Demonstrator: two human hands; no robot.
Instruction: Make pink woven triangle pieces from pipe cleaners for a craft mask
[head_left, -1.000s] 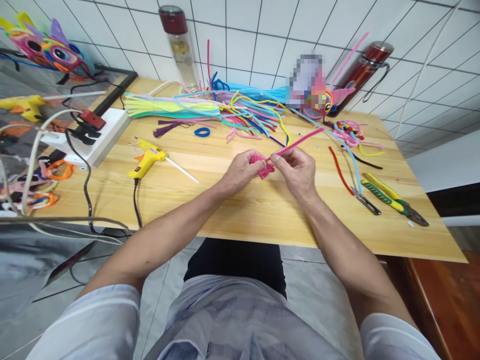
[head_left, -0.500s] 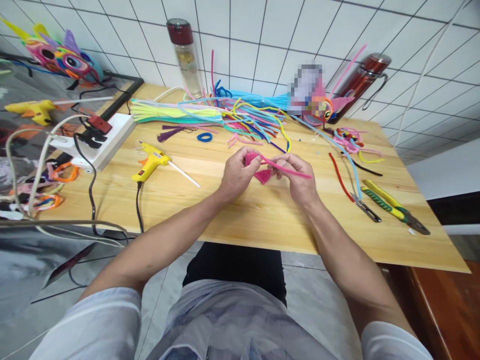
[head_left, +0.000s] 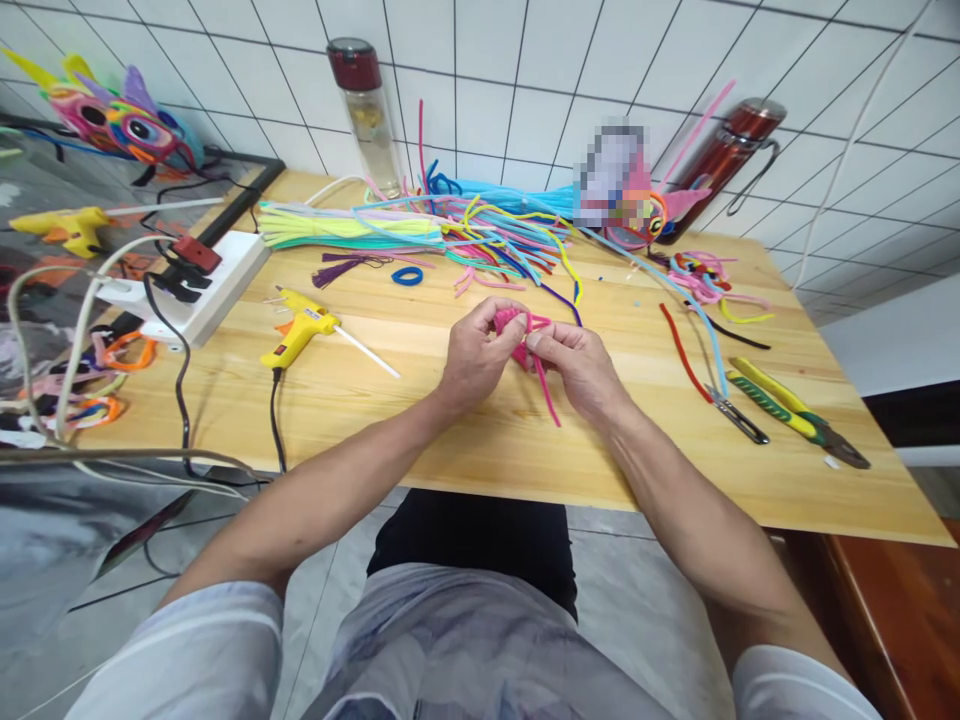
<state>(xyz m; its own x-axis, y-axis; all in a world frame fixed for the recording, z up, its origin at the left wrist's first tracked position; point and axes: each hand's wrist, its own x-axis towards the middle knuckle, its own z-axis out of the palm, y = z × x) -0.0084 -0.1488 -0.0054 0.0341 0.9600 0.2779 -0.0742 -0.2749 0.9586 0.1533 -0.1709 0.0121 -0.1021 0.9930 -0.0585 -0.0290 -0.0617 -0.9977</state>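
Observation:
Over the middle of the wooden table, my left hand is closed on a piece of folded pink pipe cleaner, its fuzzy rows packed side by side. Fingers and thumb of my right hand pinch the same piece at its right side. A loose pink end hangs down between the hands toward the tabletop. Part of the folded piece is hidden behind my fingers. To the left of my hands lies a yellow hot glue gun with a white glue stick in it.
Bundles of coloured pipe cleaners lie along the back. Yellow-green pliers and small snips rest at the right. A power strip with cables stands left. A glass bottle and a red flask stand by the wall.
The loose pink end has swung from pointing right to hanging downward. My right hand has shifted a little left and closed in beside my left hand on the folded piece.

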